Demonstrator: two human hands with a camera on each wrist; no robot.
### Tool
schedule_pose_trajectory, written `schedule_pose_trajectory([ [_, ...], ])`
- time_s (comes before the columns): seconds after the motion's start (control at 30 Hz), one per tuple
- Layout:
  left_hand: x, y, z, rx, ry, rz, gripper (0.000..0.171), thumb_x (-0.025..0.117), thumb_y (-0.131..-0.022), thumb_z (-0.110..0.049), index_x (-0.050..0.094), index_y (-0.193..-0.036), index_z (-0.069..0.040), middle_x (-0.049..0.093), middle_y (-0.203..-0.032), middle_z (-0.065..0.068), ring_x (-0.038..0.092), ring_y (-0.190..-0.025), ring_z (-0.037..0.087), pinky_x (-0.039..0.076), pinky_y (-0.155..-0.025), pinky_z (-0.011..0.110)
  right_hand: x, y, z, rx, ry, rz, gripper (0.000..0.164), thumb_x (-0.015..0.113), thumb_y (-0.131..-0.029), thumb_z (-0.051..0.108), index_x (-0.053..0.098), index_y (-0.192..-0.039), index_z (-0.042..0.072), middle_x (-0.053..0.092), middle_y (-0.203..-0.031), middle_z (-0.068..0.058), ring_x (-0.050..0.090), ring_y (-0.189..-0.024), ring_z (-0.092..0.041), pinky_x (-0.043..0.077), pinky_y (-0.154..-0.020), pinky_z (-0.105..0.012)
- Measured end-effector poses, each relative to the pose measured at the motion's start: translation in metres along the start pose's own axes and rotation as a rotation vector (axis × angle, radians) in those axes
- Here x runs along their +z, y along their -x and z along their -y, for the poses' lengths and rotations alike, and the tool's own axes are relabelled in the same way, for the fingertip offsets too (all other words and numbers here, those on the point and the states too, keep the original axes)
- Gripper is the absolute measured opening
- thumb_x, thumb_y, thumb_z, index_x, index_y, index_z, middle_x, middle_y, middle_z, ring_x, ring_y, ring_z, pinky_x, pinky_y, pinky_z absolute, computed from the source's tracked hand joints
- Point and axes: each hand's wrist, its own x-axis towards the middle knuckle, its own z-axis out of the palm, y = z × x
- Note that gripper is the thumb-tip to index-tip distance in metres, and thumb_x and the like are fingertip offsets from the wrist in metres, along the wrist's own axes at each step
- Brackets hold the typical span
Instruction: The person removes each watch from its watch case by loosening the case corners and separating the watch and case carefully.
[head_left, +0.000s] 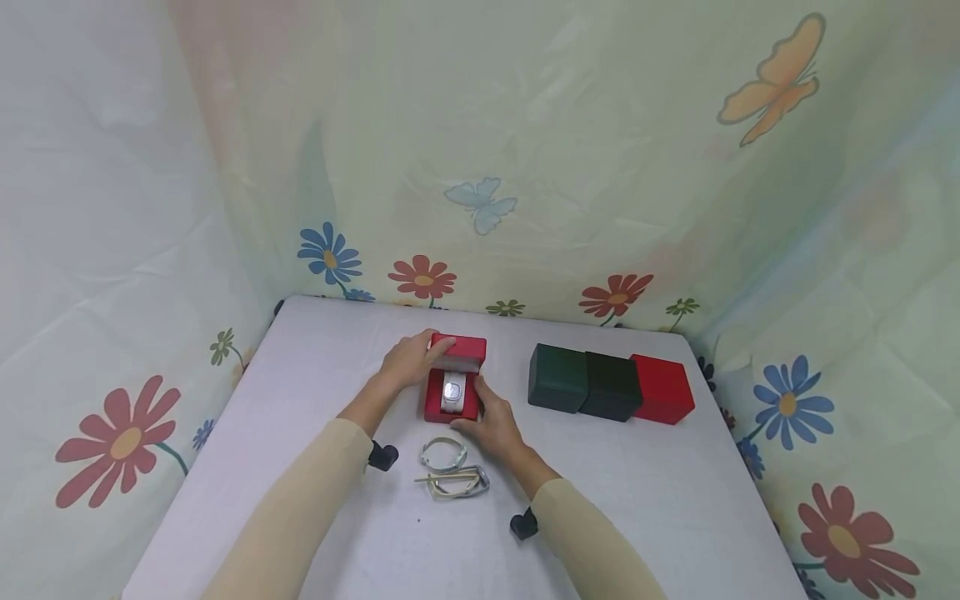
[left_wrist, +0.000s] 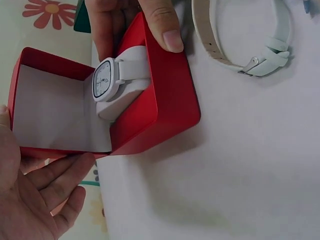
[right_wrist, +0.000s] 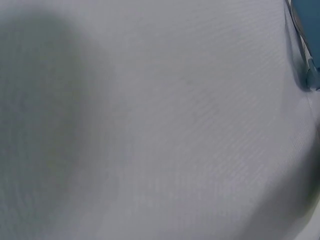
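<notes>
A red watch box (head_left: 431,410) stands on the table with its lid (head_left: 470,344) raised. Inside sits a white watch (left_wrist: 103,80) with a squarish face, its strap round a pale cushion. My left hand (head_left: 408,362) grips the lid from the left, thumb across its top and fingers along its side. On the right, my right hand (head_left: 493,423) holds the box's lower part, its thumb (left_wrist: 167,32) pressed against the front wall. Nearer me lies a watch with a pale green strap (left_wrist: 274,64). Just below it is another light-strapped watch (head_left: 477,482).
To the right, a dark green box (head_left: 557,379), a blackish box (head_left: 611,387) and a closed red box (head_left: 663,390) stand in a row. White cloth covers the table (head_left: 360,533). Flowered curtains (head_left: 525,242) enclose its back and sides.
</notes>
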Motion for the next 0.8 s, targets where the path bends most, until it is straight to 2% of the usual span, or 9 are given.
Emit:
schedule_pose_trajectory([
  [0.27,-0.0004,-0.0055,-0.004,-0.019,-0.041,-0.022,0.078,0.039,-0.104,-0.068,0.046,-0.155,-0.008,0.061,-0.146,0.019,0.061,-0.131,0.039,0.05,-0.108,0.057,0.0007,0.0001,-0.0009,0.017,-0.004,0.0,0.114,0.091,-0.078,0.027,0.021,-0.167,0.011,0.029,-0.171,-0.008,0.033,-0.156,-0.024,0.042,-0.116,-0.035],
  [0.47,0.0037,-0.0084,-0.0044,-0.036,-0.034,-0.054,0.076,0.037,-0.104,-0.069,0.048,-0.153,-0.012,0.065,-0.141,0.017,0.064,-0.127,0.038,0.052,-0.105,0.057,0.0001,0.0015,0.0,0.002,-0.014,-0.011,0.113,0.092,-0.078,0.026,0.023,-0.166,0.009,0.029,-0.171,-0.009,0.034,-0.156,-0.024,0.042,-0.115,-0.035],
  [0.7,0.0089,-0.0086,-0.0068,-0.046,-0.062,-0.142,0.068,0.039,-0.106,-0.064,0.05,-0.151,-0.014,0.074,-0.118,0.013,0.071,-0.101,0.031,0.058,-0.083,0.045,0.0008,0.002,-0.0003,0.016,-0.024,-0.004,0.112,0.091,-0.078,0.027,0.024,-0.165,0.008,0.028,-0.171,-0.009,0.032,-0.156,-0.024,0.041,-0.115,-0.034],
  [0.8,0.009,-0.0084,-0.0084,-0.029,-0.065,-0.165,0.066,0.042,-0.106,-0.062,0.049,-0.152,-0.014,0.075,-0.116,0.013,0.07,-0.098,0.03,0.057,-0.08,0.042,0.0003,0.0028,-0.0003,0.024,-0.02,-0.004,0.111,0.091,-0.079,0.027,0.024,-0.165,0.007,0.027,-0.171,-0.009,0.032,-0.157,-0.025,0.041,-0.116,-0.035],
])
